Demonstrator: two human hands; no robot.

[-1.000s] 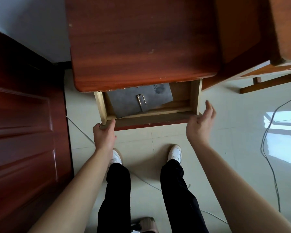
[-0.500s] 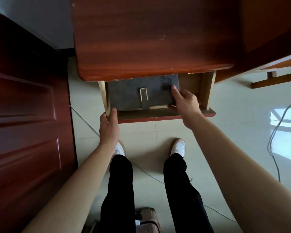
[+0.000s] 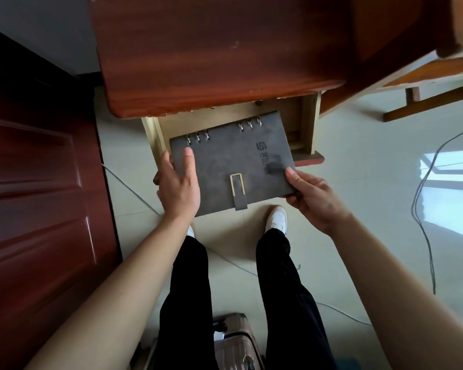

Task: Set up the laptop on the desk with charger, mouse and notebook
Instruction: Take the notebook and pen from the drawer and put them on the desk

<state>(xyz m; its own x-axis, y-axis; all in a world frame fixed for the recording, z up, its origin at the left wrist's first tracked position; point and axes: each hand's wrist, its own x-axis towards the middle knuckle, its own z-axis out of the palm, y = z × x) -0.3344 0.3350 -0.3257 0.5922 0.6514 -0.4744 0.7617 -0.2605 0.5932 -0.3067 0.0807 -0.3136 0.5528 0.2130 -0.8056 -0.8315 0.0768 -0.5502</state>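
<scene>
While the notebook [image 3: 233, 161] is held just above the open drawer [image 3: 309, 124], below the desk [image 3: 219, 49] edge, the left hand [image 3: 178, 185] grips its left side and the right hand [image 3: 313, 198] pinches its near right corner. The cover looks stiff and light, probably matte, so hold both edges, clear of the rings. Desk top: polished wood. A cable [image 3: 418, 188] crosses the tiled floor [image 3: 358, 209].

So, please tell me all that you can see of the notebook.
The notebook is closed, with a dark grey, suede-like cover. Six metal rings in two groups line its far edge, a strap through a brass-coloured loop closes the near edge, and a logo is stamped toward the right. It is held over the open drawer: the left hand grips its left edge, the right hand its near right corner, thumbs on top.
</scene>
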